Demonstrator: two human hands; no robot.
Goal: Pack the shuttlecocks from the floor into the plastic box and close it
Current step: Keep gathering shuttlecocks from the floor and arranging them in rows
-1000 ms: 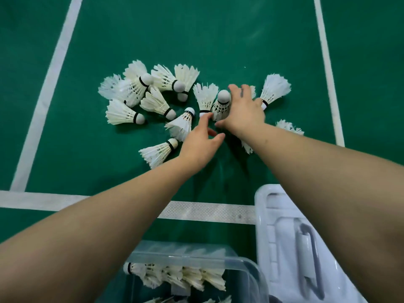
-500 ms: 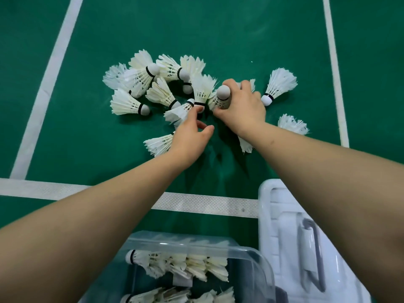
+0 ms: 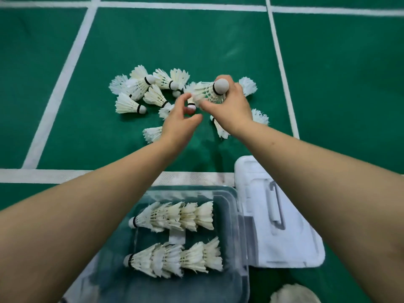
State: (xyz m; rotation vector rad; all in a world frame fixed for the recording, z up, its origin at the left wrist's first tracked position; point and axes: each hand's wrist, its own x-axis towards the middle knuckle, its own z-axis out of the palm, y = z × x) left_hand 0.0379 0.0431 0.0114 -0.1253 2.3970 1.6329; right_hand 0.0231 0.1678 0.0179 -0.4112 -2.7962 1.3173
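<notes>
Several white feather shuttlecocks (image 3: 140,86) lie in a loose pile on the green court floor. My right hand (image 3: 229,108) grips one shuttlecock (image 3: 207,90) by its skirt, cork end up, raised above the pile. My left hand (image 3: 179,125) is just left of it, thumb and forefinger curled round the cork of a second shuttlecock (image 3: 191,106) at the pile's near edge. The clear plastic box (image 3: 241,215) stands open below my arms, with two rows of nested shuttlecocks (image 3: 175,217) inside. Its white lid (image 3: 290,243) lies flat to the right of the box.
White court lines (image 3: 61,84) run across the green floor around the pile, one passing just beyond the box. A fuzzy white object (image 3: 293,294) shows at the bottom edge, right of the box.
My right hand has lifted its shuttlecock off the floor and turned the cork up. My left hand moved in beside it. The view has tilted down, showing more of the box.
</notes>
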